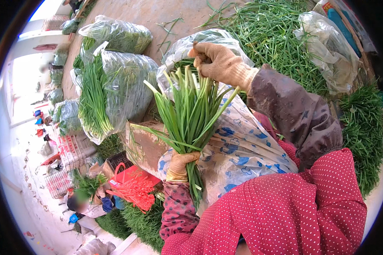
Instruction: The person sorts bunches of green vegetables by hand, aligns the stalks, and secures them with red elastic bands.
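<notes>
My left hand (182, 165), in a tan glove, is wrapped round a bunch of green chives (187, 114) at its lower part. The pale cut ends fan out upward, and the leaf tips hang below my fist along the sleeve. At the top of the bunch, my right hand (219, 61), in a knitted tan glove, is closed with thumb and fingers pinched together. Its fingers are right by the pale stalk ends; what they pinch is too small to tell. A plastic sheet with blue prints (238, 144) covers my lap under the bunch.
Plastic bags of chives (127, 85) stand at the left. A large heap of loose chives (264, 38) lies at the far right. Nearby are a worn box (147, 144), a red bag with red ties (134, 187) and another clear bag (327, 51). A person (91, 204) sits at lower left.
</notes>
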### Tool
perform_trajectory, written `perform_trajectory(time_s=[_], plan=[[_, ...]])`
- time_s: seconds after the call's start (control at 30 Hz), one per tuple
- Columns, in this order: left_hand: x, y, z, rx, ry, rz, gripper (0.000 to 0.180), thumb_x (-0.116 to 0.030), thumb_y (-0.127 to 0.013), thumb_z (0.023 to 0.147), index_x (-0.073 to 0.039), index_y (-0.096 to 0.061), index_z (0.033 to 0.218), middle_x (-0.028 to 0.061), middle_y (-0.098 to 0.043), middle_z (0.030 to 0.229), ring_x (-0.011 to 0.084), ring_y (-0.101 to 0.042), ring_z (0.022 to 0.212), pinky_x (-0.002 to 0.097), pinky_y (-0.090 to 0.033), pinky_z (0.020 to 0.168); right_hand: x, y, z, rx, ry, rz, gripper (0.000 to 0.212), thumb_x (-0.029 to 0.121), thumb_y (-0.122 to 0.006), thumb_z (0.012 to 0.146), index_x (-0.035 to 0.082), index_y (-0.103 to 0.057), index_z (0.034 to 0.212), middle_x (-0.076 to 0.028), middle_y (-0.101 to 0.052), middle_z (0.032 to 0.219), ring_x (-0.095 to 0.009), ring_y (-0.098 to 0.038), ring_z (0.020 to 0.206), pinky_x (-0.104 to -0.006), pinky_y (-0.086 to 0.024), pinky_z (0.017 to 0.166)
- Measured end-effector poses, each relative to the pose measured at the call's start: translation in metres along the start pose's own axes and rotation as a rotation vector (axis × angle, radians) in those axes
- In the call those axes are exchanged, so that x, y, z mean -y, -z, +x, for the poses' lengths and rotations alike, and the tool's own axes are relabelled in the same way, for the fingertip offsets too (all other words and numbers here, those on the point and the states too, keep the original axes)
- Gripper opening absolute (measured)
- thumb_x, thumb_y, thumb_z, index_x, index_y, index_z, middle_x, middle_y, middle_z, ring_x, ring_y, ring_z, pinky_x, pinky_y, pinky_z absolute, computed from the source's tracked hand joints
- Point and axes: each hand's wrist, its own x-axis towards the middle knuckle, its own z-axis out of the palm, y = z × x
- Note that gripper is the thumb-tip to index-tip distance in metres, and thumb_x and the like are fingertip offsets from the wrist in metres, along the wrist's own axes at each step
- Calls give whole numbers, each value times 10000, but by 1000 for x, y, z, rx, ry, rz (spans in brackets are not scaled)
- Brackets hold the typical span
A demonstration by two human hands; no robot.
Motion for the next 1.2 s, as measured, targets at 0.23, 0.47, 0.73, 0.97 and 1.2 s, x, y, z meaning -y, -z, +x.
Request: perform_trajectory(time_s=[0.23, 0.47, 0.73, 0.97, 1.2], plan=[[-2, 9, -13, 137, 72, -36, 615, 27, -722, 608, 49, -562, 1201, 132, -642, 877, 174, -560, 598, 269, -425, 490, -13, 76, 21, -240, -28, 391, 259, 52, -585, 910, 17, -585, 1167, 12, -591, 852, -47, -483, 645, -183, -416, 566], [8, 39, -10, 248, 61, -11, 680, 16, -737, 629, 59, -501, 1266, 193, -632, 978, 189, -536, 583, 277, -393, 456, -15, 84, -22, 553, -368, -37, 499, 154, -738, 783, -5, -587, 1231, -34, -650, 994, -125, -595, 883, -261, -475, 822], [10, 37, -8, 292, 30, -129, 623, -81, -764, 726, 81, -470, 1251, 171, -608, 980, 155, -436, 487, 283, -316, 442, -24, 34, -49, 342, -460, 231, 228, 135, -672, 833, 43, -688, 1041, -41, -706, 864, -127, -666, 776, -258, -544, 654], [9, 29, -8, 269, -1, -196, 606, -75, -755, 727, 74, -478, 1245, 180, -610, 1052, 155, -430, 479, 293, -329, 450, -1, 59, -34, -310, -314, 415, 207, 183, -597, 946, 64, -661, 1102, -44, -710, 900, -101, -666, 796, -189, -443, 587], [12, 42, -6, 259, 48, -146, 611, 18, -704, 702, 60, -471, 1265, 216, -591, 1147, 179, -462, 523, 293, -358, 451, 51, 8, -38, 361, -446, 75, 363, 299, -692, 866, 35, -672, 1115, -2, -636, 770, -84, -578, 665, -252, -439, 572]])
